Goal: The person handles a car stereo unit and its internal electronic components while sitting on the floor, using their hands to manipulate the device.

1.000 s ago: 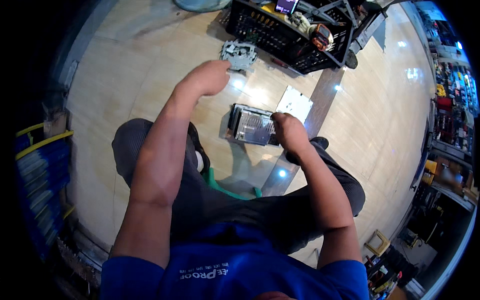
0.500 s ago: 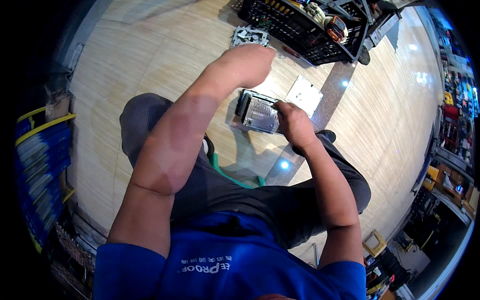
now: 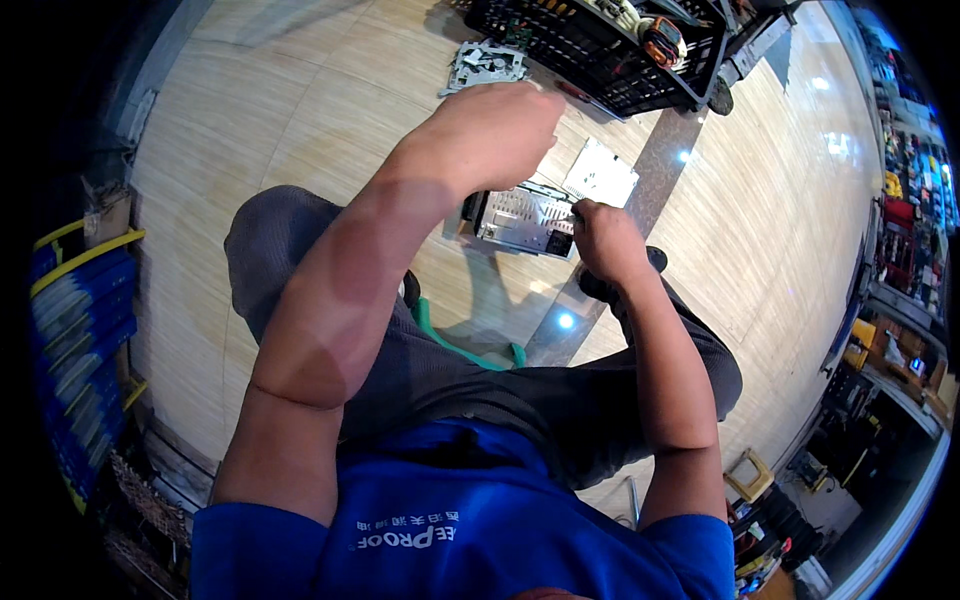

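Working on metal box (image 3: pixel 520 218) on floor (image 3: pixel 300 110), between my knees. I read step as loosening or prying at box's right end. Right hand (image 3: pixel 605 238) closed, fingers clamped on thin tool, tip at box edge; tool itself too small to name. Left hand (image 3: pixel 492 130) raised above box, curled into loose fist; whether it holds anything, cannot tell. Flat white plate (image 3: pixel 600 172) just beyond right fingers, black crate (image 3: pixel 600 50) farther out. Next move, my guess: left hand down to steady box.
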A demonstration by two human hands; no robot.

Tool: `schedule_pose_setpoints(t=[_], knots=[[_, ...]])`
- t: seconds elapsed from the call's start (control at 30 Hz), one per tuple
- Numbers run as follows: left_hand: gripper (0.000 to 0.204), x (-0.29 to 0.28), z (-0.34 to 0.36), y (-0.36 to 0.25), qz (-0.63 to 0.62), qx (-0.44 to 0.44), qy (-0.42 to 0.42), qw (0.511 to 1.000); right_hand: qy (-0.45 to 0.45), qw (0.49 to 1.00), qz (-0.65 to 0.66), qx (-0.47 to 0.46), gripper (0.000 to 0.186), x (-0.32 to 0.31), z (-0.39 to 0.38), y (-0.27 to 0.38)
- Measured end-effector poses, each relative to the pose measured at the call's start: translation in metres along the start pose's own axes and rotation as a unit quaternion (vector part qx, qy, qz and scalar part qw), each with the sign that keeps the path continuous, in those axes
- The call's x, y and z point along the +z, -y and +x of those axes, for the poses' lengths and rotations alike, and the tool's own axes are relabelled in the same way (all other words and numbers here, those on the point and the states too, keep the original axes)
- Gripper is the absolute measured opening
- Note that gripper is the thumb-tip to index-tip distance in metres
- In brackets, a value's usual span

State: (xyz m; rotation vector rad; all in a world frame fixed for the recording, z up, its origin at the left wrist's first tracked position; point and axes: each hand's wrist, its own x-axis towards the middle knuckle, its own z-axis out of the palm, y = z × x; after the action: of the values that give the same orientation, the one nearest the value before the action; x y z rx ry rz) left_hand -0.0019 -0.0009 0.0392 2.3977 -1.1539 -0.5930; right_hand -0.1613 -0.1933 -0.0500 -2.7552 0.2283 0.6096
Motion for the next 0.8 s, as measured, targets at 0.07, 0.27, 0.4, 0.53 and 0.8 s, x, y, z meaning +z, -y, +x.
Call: schedule_pose_setpoints(t=[0.07, 0.27, 0.4, 0.53, 0.8], knots=[[0.035, 0.003, -0.004, 0.006, -0.003, -0.004, 0.005, 1.000, 0.007, 1.000, -0.005, 0.006, 0.020, 0.003, -0.005, -0.003], [0.039, 0.004, -0.004, 0.016, 0.025, -0.040, 0.049, 0.998, 0.000, 1.000, 0.012, -0.025, 0.017, 0.013, -0.019, -0.018], [0.040, 0.010, -0.002, 0.019, 0.039, -0.028, 0.052, 0.997, 0.001, 1.000, 0.008, -0.011, 0.016, 0.016, -0.022, -0.028], [0.040, 0.014, 0.000, 0.015, 0.045, -0.030, 0.071, 0.996, -0.013, 0.999, 0.037, -0.002, 0.016, 0.017, -0.024, -0.033], [0.039, 0.026, 0.009, 0.003, 0.025, -0.027, 0.102, 0.994, -0.006, 0.998, 0.059, -0.033, 0.013, 0.025, -0.029, -0.027]])
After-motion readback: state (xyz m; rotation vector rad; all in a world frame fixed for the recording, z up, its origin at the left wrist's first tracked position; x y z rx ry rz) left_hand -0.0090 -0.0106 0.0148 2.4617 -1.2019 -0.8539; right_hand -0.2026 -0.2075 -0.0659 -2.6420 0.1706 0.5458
